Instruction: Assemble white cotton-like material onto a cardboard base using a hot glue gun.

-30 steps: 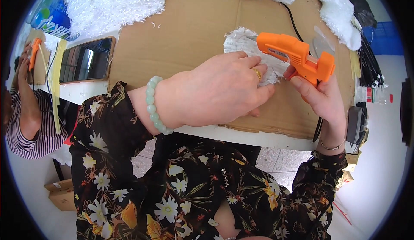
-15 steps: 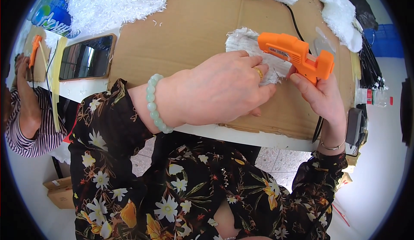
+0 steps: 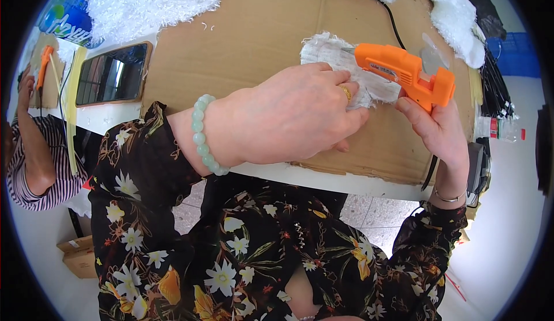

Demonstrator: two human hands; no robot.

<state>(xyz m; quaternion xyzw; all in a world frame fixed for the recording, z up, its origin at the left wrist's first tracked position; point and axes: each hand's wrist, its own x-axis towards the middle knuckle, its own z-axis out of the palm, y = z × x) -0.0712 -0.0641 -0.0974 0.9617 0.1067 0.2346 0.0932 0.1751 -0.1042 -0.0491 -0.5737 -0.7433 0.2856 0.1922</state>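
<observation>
An orange glue gun [image 3: 398,70] is in my right hand [image 3: 438,128], its fingers wrapped around the handle. The metal tip points left, over a shaggy-edged white piece of fabric [image 3: 323,50] that looks ribbed. My left hand [image 3: 294,116], with a ring and a pale green bead bracelet, lies across the lower part of this fabric. Its fingers are bent down onto the fabric and closed on it; the fingertips are partly hidden behind the hand. A black cord [image 3: 395,27] runs across the cardboard beyond the glue gun.
Brown cardboard [image 3: 248,38] covers the table. A phone [image 3: 112,73] lies left, near a blue bottle [image 3: 66,18]. White shaggy material [image 3: 153,4] is heaped at the far left, with more along the far right edge. Another person's arm [image 3: 34,148] is at the far left.
My right hand and the glue gun have shifted a little to the right, so more of the white fabric shows near the tip. My left hand has hardly moved.
</observation>
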